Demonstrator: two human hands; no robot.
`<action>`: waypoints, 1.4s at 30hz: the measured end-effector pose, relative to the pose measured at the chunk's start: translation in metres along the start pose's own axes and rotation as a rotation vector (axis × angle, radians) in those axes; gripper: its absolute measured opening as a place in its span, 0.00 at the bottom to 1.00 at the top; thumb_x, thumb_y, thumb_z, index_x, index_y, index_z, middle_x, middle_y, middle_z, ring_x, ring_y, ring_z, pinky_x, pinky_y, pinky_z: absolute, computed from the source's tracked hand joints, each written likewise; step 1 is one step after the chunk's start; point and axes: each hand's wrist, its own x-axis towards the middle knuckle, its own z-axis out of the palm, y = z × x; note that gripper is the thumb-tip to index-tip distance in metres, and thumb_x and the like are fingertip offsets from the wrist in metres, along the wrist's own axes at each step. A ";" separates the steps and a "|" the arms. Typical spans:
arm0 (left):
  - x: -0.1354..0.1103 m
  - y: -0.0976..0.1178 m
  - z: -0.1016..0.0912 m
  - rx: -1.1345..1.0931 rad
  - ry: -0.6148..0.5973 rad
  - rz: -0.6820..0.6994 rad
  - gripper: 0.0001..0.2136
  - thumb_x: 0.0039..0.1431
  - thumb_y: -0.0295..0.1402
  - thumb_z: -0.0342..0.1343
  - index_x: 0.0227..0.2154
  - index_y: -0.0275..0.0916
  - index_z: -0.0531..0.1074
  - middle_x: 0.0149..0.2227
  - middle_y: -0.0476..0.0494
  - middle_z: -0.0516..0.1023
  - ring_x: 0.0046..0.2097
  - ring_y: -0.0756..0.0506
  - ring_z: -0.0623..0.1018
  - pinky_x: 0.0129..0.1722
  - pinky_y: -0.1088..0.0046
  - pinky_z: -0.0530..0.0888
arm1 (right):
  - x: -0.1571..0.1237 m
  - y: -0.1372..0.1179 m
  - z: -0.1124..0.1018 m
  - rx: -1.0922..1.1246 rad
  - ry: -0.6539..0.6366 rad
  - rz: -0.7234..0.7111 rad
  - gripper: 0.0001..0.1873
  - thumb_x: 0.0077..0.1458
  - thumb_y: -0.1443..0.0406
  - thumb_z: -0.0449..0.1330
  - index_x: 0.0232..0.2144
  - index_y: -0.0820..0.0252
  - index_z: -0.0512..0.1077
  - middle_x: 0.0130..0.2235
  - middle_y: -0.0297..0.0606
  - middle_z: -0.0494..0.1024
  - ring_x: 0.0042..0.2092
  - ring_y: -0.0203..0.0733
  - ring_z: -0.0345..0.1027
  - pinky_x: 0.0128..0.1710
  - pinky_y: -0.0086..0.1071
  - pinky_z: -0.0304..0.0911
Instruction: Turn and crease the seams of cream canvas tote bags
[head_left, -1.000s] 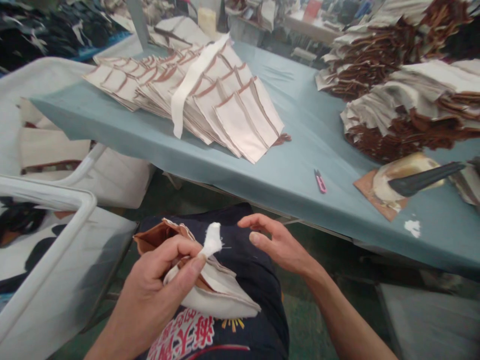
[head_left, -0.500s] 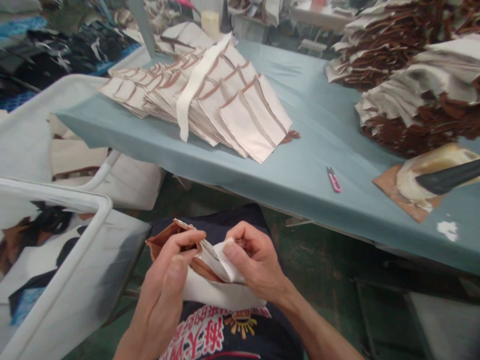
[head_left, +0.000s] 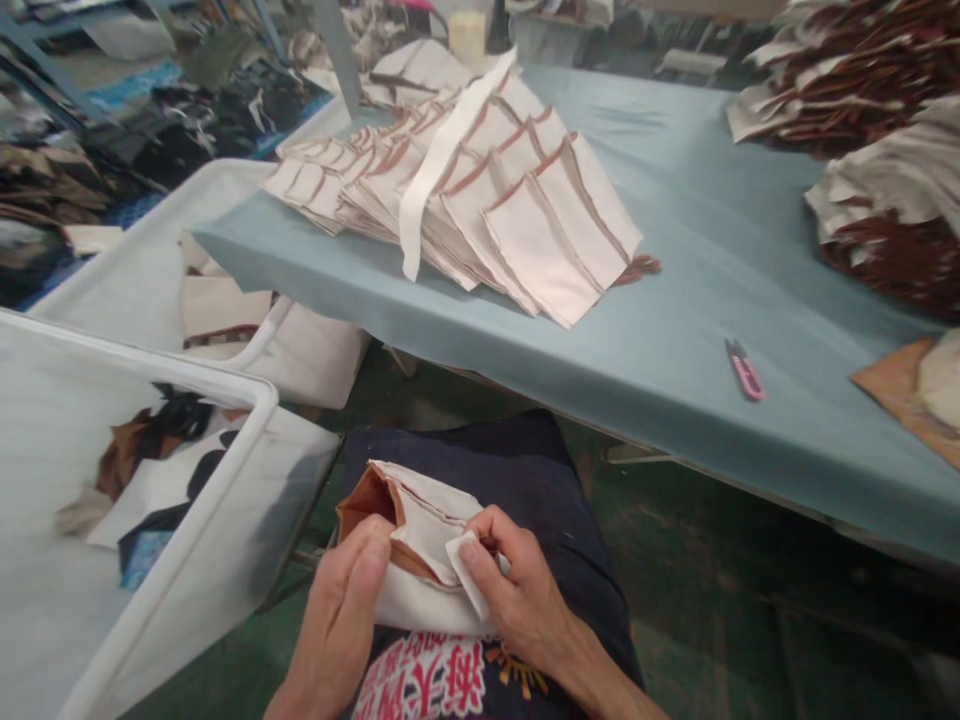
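Note:
On my lap lies a sewn fabric pouch [head_left: 429, 535], off-white on the outside with a brown lining showing at its gaping left end. My left hand [head_left: 349, 590] is closed on the pouch's left edge, thumb on top and the other fingers mostly hidden. At the pouch's right end my right hand [head_left: 517, 585] pinches a folded white flap between thumb and forefinger. The dark apron with red and white print lies under both hands.
A blue-covered table [head_left: 675, 300] stands ahead with a fanned pile of white pieces [head_left: 559, 240] and pink thread snips [head_left: 744, 370]. Brown-and-white stacks [head_left: 892, 220] rise at the right. White bins [head_left: 259, 420] with fabric stand at the left.
My view has turned right-to-left, so the table things sit further right. My left fingers have come down from over the pouch's opening to grip its edge; more of the pouch shows.

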 end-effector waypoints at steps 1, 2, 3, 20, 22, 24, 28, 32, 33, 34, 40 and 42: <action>-0.002 0.000 -0.004 0.012 -0.048 0.023 0.25 0.75 0.57 0.52 0.30 0.42 0.75 0.28 0.48 0.80 0.31 0.44 0.76 0.32 0.72 0.73 | 0.001 0.000 0.001 0.007 0.003 0.011 0.19 0.70 0.51 0.56 0.32 0.57 0.70 0.29 0.30 0.71 0.31 0.37 0.63 0.33 0.32 0.56; -0.002 0.000 -0.008 0.030 -0.100 0.044 0.23 0.74 0.54 0.54 0.31 0.42 0.77 0.29 0.49 0.81 0.30 0.44 0.77 0.31 0.73 0.73 | 0.002 -0.001 0.001 0.014 0.004 0.021 0.19 0.69 0.51 0.56 0.32 0.57 0.70 0.28 0.30 0.71 0.30 0.36 0.62 0.33 0.31 0.56; -0.002 0.001 -0.011 0.053 -0.146 0.062 0.20 0.73 0.52 0.56 0.32 0.42 0.78 0.29 0.49 0.82 0.30 0.44 0.78 0.31 0.73 0.73 | 0.003 -0.002 0.000 0.023 -0.001 0.033 0.19 0.69 0.51 0.57 0.32 0.57 0.70 0.28 0.30 0.70 0.30 0.36 0.62 0.32 0.31 0.55; 0.045 0.085 -0.006 -0.018 -0.239 0.398 0.13 0.68 0.42 0.61 0.33 0.45 0.88 0.35 0.43 0.89 0.36 0.40 0.87 0.35 0.73 0.82 | 0.026 -0.122 -0.058 -0.080 -0.121 -0.082 0.15 0.67 0.54 0.66 0.34 0.57 0.74 0.24 0.26 0.69 0.25 0.31 0.57 0.24 0.27 0.48; 0.047 0.090 -0.008 -0.032 -0.252 0.427 0.13 0.69 0.42 0.61 0.34 0.45 0.88 0.35 0.43 0.89 0.36 0.40 0.86 0.34 0.74 0.82 | 0.025 -0.131 -0.063 -0.109 -0.117 -0.134 0.14 0.68 0.55 0.66 0.34 0.57 0.73 0.25 0.25 0.69 0.25 0.31 0.57 0.24 0.27 0.49; 0.048 0.091 -0.010 -0.030 -0.271 0.464 0.13 0.70 0.42 0.60 0.36 0.46 0.89 0.35 0.44 0.89 0.35 0.41 0.86 0.35 0.74 0.82 | 0.023 -0.137 -0.066 -0.139 -0.131 -0.167 0.14 0.69 0.56 0.65 0.34 0.57 0.73 0.26 0.25 0.70 0.25 0.30 0.57 0.24 0.27 0.50; 0.049 0.089 -0.009 0.000 -0.300 0.516 0.13 0.71 0.40 0.58 0.39 0.48 0.89 0.36 0.46 0.89 0.35 0.42 0.86 0.38 0.73 0.81 | 0.021 -0.142 -0.071 -0.231 -0.126 -0.223 0.13 0.71 0.56 0.65 0.36 0.57 0.74 0.26 0.25 0.71 0.26 0.30 0.59 0.25 0.27 0.51; 0.048 0.089 -0.008 -0.044 -0.331 0.497 0.14 0.72 0.40 0.56 0.36 0.47 0.87 0.35 0.47 0.89 0.36 0.41 0.85 0.41 0.71 0.81 | 0.024 -0.144 -0.071 -0.289 -0.102 -0.232 0.14 0.72 0.55 0.63 0.35 0.56 0.74 0.26 0.26 0.72 0.25 0.31 0.61 0.26 0.28 0.53; 0.048 0.089 -0.007 -0.056 -0.332 0.489 0.15 0.71 0.40 0.55 0.34 0.46 0.86 0.34 0.46 0.88 0.35 0.41 0.85 0.41 0.70 0.81 | 0.024 -0.144 -0.070 -0.289 -0.101 -0.228 0.14 0.72 0.55 0.63 0.35 0.56 0.74 0.26 0.26 0.72 0.25 0.32 0.61 0.26 0.28 0.53; 0.047 0.090 -0.007 -0.068 -0.328 0.481 0.15 0.71 0.40 0.55 0.33 0.46 0.85 0.33 0.46 0.88 0.34 0.41 0.84 0.40 0.70 0.81 | 0.024 -0.145 -0.069 -0.286 -0.101 -0.224 0.14 0.71 0.54 0.64 0.35 0.56 0.74 0.26 0.26 0.72 0.25 0.32 0.61 0.25 0.28 0.53; 0.044 0.096 -0.003 -0.143 -0.241 0.492 0.14 0.67 0.36 0.55 0.28 0.45 0.83 0.30 0.48 0.87 0.32 0.43 0.83 0.33 0.72 0.77 | 0.023 -0.143 -0.060 -0.280 -0.067 -0.208 0.12 0.71 0.56 0.64 0.36 0.56 0.73 0.27 0.27 0.75 0.26 0.32 0.64 0.26 0.27 0.54; 0.044 0.096 -0.002 -0.167 -0.218 0.485 0.14 0.65 0.36 0.56 0.27 0.45 0.83 0.29 0.48 0.86 0.31 0.43 0.82 0.31 0.72 0.76 | 0.022 -0.140 -0.056 -0.274 -0.048 -0.205 0.11 0.71 0.58 0.64 0.36 0.56 0.73 0.27 0.27 0.75 0.27 0.32 0.65 0.26 0.27 0.55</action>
